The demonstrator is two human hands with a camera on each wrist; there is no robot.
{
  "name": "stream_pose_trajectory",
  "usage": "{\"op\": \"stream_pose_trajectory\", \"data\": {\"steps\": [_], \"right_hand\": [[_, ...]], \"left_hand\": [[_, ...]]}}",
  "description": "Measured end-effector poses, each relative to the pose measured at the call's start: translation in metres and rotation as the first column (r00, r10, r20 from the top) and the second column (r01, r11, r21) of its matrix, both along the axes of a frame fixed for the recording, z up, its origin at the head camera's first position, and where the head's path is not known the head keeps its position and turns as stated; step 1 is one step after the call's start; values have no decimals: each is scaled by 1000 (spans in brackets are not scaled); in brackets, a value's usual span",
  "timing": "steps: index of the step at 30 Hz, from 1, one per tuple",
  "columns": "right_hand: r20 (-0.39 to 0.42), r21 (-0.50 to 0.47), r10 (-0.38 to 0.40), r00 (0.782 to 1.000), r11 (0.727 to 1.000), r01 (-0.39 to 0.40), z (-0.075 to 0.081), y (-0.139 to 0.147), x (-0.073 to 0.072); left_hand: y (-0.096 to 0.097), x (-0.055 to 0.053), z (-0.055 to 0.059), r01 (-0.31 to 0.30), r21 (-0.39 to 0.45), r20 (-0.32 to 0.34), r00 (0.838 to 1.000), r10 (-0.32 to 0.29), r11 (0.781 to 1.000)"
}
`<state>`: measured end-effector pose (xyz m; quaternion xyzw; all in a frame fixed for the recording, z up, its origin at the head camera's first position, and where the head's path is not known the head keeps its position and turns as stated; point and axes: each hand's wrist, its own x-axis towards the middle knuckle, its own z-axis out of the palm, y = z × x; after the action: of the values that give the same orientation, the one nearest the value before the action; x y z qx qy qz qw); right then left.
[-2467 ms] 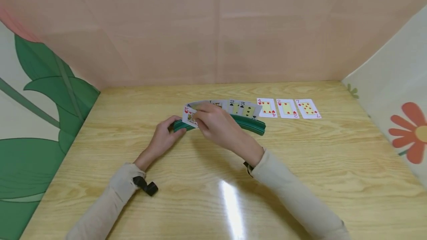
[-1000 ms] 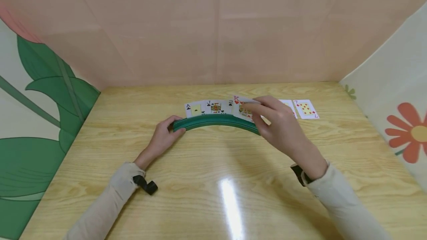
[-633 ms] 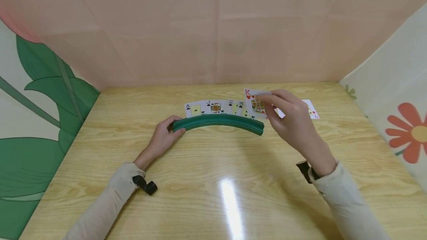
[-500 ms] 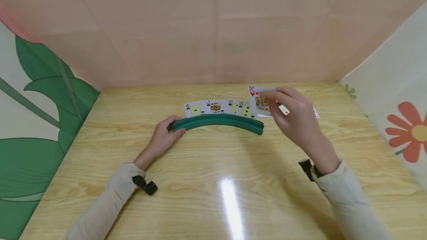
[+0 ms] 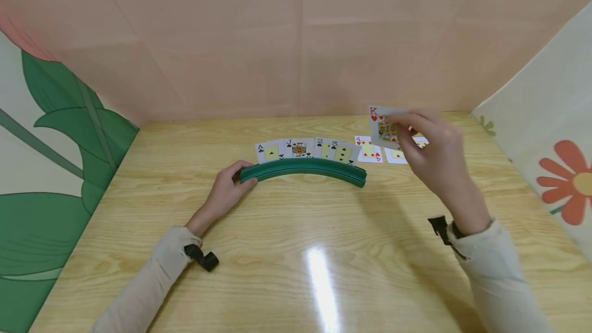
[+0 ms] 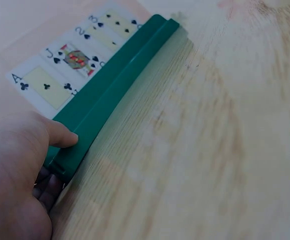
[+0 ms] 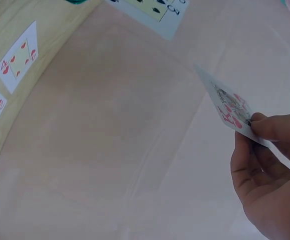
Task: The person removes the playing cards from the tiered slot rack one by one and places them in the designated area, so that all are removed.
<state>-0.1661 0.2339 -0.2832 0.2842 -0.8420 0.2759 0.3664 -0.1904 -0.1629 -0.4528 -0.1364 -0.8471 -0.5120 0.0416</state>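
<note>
My left hand (image 5: 225,187) grips the left end of a curved green card holder (image 5: 302,167), its thumb on the near face in the left wrist view. Standing in the holder are an ace of clubs (image 5: 269,152), a jack of spades (image 5: 298,148), a two of spades (image 5: 325,148) and another spade card (image 5: 344,153). Raised above the table, my right hand (image 5: 432,150) pinches a king of hearts (image 5: 383,130) between thumb and fingers. In the right wrist view the king (image 7: 228,106) is tilted and apart from the other cards.
Face up on the table behind the right hand lie a four of hearts (image 5: 368,149), a two of hearts (image 5: 395,155) and a third card (image 5: 420,141), the last two partly covered. A pink cloth backdrop (image 5: 296,40) closes off the far table edge; printed cloths flank both sides.
The right hand has carried the king of hearts from the holder's left end rightward and up, clear of the holder. The left hand has stayed on the holder's left end.
</note>
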Motion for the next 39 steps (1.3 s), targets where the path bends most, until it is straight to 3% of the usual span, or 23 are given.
{"op": "stream_pose_trajectory", "data": {"steps": [13,29,39], "right_hand": [[-9,-22,-99,995,995,99,0,28,-13],[68,-39,-207,976,977,210,-8,61,-33],[134,-15,-278,951,959,283,-14,85,-39]], "left_hand": [[1,-2,-3,0,-11,-5,1000,0,1000],[-1,-1,0,-11,-4,15,1000,12,1000],[1,1,2,-10,-14,20,1000,11,1000]]}}
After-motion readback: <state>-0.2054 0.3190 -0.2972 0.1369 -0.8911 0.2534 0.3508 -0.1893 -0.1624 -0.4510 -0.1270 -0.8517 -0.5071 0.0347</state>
